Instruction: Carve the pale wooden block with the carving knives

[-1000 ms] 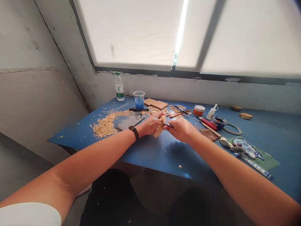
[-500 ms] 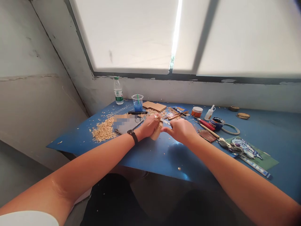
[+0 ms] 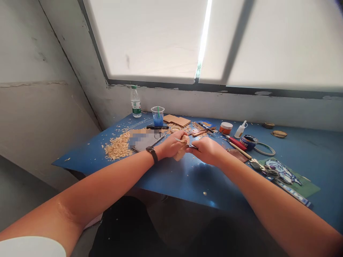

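Above the blue table [image 3: 160, 175], my left hand [image 3: 173, 143] is wrapped round a pale piece of wood [image 3: 181, 152], whose lower end sticks out below the fingers. My right hand [image 3: 207, 150] is closed on a carving knife [image 3: 192, 145]; its handle is mostly hidden in the fist. The blade reaches left to the wood, and its exact contact is too small to make out. A thin pale sliver shows at the top of the wood, by my left fingers. A black watch [image 3: 152, 154] is on my left wrist.
Wood shavings [image 3: 118, 145] are heaped at the left, beside a dark tablet-like slab [image 3: 146, 142]. Behind stand a water bottle [image 3: 136, 103] and a plastic cup [image 3: 158, 117]. To the right lie an orange jar [image 3: 225, 128], glue bottle [image 3: 240, 129], tape roll [image 3: 264, 149] and scissors [image 3: 272, 174].
My right hand has turned and its thumb has drawn in. The wood has tilted, showing more of its face, and the knife blade now shows less. The view has shifted slightly.
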The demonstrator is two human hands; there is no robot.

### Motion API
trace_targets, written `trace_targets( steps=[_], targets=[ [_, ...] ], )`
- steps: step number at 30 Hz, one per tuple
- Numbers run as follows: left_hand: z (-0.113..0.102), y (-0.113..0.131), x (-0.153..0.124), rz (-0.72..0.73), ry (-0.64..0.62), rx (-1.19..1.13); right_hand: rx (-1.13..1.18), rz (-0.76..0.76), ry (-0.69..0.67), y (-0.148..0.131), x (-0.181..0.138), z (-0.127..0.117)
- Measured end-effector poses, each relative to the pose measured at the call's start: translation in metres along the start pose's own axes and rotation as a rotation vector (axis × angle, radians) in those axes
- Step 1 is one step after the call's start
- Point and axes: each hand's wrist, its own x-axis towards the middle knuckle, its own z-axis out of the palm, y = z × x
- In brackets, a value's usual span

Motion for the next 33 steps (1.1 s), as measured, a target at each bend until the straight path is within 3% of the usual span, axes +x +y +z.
trace_targets(
  steps=[7,14,18,25,33],
  targets=[
    [-0.004,-0.002,0.001,-0.003,0.019,-0.075,-0.192,0.096,0.06,-0.012,0.002,0.003],
    [-0.003,0.0,0.003,-0.01,0.063,-0.073,-0.196,0.233,0.114,-0.014,0.002,0.0],
    [-0.001,-0.003,0.002,-0.046,0.084,-0.083,-0.052,0.143,0.069,-0.009,0.002,0.0],
    [-0.005,0.003,0.0,-0.016,-0.041,-0.089,0.213,-0.11,-0.057,-0.004,0.003,0.004],
    [-0.011,0.006,-0.002,0.039,-0.043,-0.076,-0.056,0.062,0.069,-0.015,0.003,0.006]
  ],
)
